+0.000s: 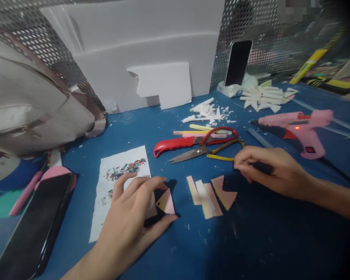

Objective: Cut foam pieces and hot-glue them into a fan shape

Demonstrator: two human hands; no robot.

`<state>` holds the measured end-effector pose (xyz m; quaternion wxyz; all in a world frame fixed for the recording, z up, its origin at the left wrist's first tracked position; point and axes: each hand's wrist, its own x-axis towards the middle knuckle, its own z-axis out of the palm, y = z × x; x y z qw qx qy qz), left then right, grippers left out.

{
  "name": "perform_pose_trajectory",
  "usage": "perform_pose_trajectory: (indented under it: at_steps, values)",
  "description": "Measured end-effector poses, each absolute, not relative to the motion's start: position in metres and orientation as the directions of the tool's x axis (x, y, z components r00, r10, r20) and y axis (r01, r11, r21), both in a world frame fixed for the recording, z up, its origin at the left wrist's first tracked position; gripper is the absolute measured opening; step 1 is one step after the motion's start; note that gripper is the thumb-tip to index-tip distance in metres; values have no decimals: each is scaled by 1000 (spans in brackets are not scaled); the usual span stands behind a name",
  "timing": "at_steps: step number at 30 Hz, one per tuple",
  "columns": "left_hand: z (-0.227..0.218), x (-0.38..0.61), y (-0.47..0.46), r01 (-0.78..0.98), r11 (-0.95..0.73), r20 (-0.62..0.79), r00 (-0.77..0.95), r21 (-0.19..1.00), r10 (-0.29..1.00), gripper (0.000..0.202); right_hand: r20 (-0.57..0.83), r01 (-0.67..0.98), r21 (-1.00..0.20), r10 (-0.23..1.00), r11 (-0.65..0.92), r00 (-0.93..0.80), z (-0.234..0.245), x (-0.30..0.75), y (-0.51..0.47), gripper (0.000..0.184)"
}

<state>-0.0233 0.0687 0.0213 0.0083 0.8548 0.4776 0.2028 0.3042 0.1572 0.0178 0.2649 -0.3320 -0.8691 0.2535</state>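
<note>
My left hand reaches over a white paper sheet. Its thumb and forefinger are at opposite corners of a small pink-and-yellow triangular piece with a dark dot. My right hand is curled with fingertips pinched, beside the scissors' yellow handle loop; a dark shape shows under the fingers, but I cannot make out what it is. Between the hands lie narrow pale strips and a notched pink-yellow piece. The scissors rest beyond them, one handle red, against a red-handled cutter.
Colourful glitter bits lie on the paper. A pink glue gun with a lit red light stands right, its cord trailing. White scraps and a propped phone are behind. Another phone lies left, below a bag.
</note>
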Motion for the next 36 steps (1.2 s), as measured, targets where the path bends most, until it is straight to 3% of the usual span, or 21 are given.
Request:
perform_pose_trajectory:
  at_steps: [6, 10, 16, 25, 36]
  values:
    - [23, -19, 68, 833, -527, 328, 456, 168, 827, 54, 277, 454, -650, 746, 609, -605, 17, 303, 155, 8]
    - [26, -8, 68, 841, -514, 294, 454, 171, 841, 60, 320, 416, -627, 705, 658, -633, 18, 301, 153, 8]
    - [32, 20, 80, 819, -526, 231, 479, 228, 847, 73, 360, 404, -570, 659, 716, -660, 19, 302, 152, 8]
    - [32, 20, 85, 791, -528, 231, 476, 309, 849, 71, 388, 382, -512, 604, 770, -697, 16, 304, 151, 9]
    - [30, 3, 57, 793, -569, 227, 527, 215, 819, 79, 323, 421, -526, 631, 739, -705, 16, 303, 152, 6]
